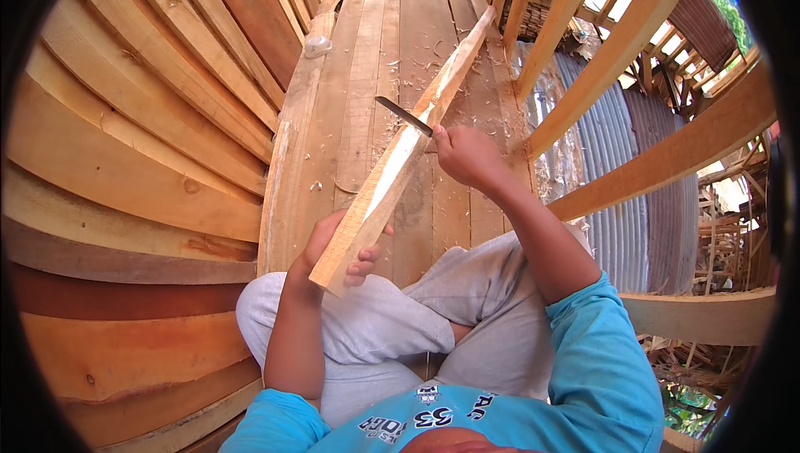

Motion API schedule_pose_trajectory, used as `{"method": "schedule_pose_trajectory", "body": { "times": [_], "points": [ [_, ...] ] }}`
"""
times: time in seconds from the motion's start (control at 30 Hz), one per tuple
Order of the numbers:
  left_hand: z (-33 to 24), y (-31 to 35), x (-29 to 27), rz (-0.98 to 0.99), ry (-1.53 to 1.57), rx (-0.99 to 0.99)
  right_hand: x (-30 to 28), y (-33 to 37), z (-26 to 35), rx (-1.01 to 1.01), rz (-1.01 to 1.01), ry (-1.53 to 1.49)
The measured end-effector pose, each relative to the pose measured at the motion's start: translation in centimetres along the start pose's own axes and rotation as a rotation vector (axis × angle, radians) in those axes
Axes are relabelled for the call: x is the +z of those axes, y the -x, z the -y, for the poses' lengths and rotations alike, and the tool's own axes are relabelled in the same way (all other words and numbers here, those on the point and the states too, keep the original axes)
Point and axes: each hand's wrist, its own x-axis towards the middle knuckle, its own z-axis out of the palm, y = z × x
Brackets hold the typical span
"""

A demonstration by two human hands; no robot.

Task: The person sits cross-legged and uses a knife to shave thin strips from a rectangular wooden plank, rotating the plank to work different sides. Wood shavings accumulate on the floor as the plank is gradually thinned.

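Nearest us is our blue shirt (600, 361); beyond it, our left hand (319, 240) curls round the near end of the long timber (407, 153), which slants far right above the plank floor (321, 145). We judge it stiff, fairly light, safest gripped by its sides. Our right hand (468, 155) reaches forward, closed round the knife (406, 115), blade crossing the timber leftward.

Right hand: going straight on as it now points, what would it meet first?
Probably the wooden beam that the knife crosses; the right hand might pass just above, since depth is unclear.
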Motion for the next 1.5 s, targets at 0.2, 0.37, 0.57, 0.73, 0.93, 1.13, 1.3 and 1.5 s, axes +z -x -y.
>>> {"method": "schedule_pose_trajectory", "body": {
  "times": [0.2,0.37,0.57,0.73,0.93,1.13,1.3,1.5],
  "points": [
    [2.5,-1.6,-1.7,-0.433,-0.804,0.440,-0.6,1.7,2.0,-0.290,0.125,-0.102],
    [0.0,0.8,1.4,-0.062,-0.013,0.201,-0.5,2.1,1.3,-0.254,0.157,-0.389],
    [0.4,1.0,1.8,-0.036,-0.111,0.239,0.3,1.0,0.1,-0.189,0.157,-0.246],
    [1.5,0.3,2.6,-0.088,-0.220,0.276,0.7,-0.1,0.2,0.284,0.150,-0.525],
    [1.1,1.6,3.2,-0.072,-0.189,0.251,0.3,-0.4,0.3,0.424,0.430,-0.959],
    [1.1,2.0,3.6,-0.078,-0.171,0.256,1.4,-0.1,0.2,0.305,0.378,-0.989],
    [1.2,0.6,2.9,-0.054,-0.222,0.273,1.1,-0.4,-0.5,0.323,0.301,-0.947],
    [1.4,0.1,3.3,-0.018,-0.165,0.291,1.3,-0.8,-0.7,0.303,0.278,-0.948]
  ]
}}
